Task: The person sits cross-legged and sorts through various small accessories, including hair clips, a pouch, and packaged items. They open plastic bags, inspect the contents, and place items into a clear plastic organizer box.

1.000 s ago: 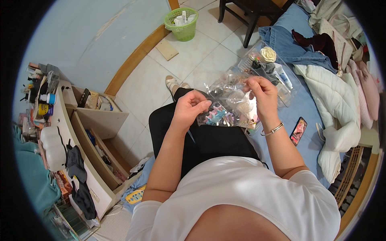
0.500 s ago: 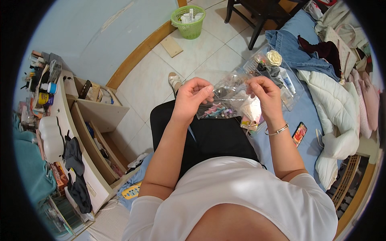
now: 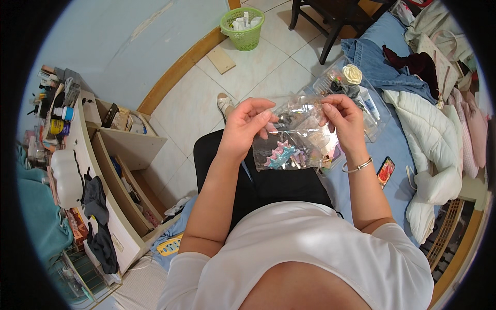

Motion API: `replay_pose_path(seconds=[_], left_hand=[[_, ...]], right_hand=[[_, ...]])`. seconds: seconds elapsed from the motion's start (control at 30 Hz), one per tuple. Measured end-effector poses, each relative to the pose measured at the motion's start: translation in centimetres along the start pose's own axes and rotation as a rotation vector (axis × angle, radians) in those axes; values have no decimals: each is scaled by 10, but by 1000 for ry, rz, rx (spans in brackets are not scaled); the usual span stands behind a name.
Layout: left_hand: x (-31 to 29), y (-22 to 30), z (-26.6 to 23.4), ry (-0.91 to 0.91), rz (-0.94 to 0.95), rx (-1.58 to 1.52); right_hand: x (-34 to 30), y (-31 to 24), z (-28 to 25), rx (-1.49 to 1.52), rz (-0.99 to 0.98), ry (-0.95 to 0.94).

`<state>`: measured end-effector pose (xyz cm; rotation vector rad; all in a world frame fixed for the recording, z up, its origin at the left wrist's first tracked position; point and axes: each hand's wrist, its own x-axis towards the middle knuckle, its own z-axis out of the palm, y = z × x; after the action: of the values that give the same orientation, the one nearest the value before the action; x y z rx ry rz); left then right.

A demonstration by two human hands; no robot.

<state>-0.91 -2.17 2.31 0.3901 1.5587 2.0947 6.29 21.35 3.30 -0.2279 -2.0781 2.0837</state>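
Note:
Between my two hands hangs a clear plastic bag [image 3: 305, 129] above my black-clad lap. My left hand [image 3: 246, 126] pinches its upper left edge, thumb against fingers. At its upper right edge, my right hand [image 3: 345, 120] grips the film the same way; a silver bangle [image 3: 357, 165] circles that wrist. Pink and blue zigzag-edged pieces [image 3: 279, 156] lie in the bottom left of the bag, with small mixed bits beside them. Glare on the film hides part of the contents. A pale card-like packet [image 3: 330, 150] shows behind the bag's right side.
A clear organizer tray [image 3: 381, 124] with a cream fabric rose [image 3: 352, 74] and a white tube [image 3: 369, 103] rests on the blue bed, near a phone [image 3: 385, 172]. Open drawers [image 3: 116, 170] stand left. A green basket [image 3: 242, 37] and dark chair [image 3: 330, 31] are ahead.
The bag's lower part has swung down and toward me, so the pink and blue pieces now show more fully. Both hands keep their hold and have barely moved.

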Motion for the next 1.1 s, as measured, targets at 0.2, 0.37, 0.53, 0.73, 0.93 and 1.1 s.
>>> replay_pose_path(seconds=[0.2,0.37,0.53,0.73,0.93,1.1], left_hand=[[-2,11,-2,-52,-83,-81],[-2,11,-5,-63,-121,-128],[-1,4,-14,-112,-84,-183],[-6,10,-12,-129,-60,-191],[0,8,-13,-35,-156,34],[-1,14,1,28,-67,78]], right_hand=[[3,4,-9,50,-87,-73],[2,-2,-14,150,-128,-189],[1,-3,-20,83,-195,-241],[-2,-18,-23,-192,-252,-296],[-4,-27,-20,-506,-431,-344],[-10,-20,-8,-244,-122,-165]])
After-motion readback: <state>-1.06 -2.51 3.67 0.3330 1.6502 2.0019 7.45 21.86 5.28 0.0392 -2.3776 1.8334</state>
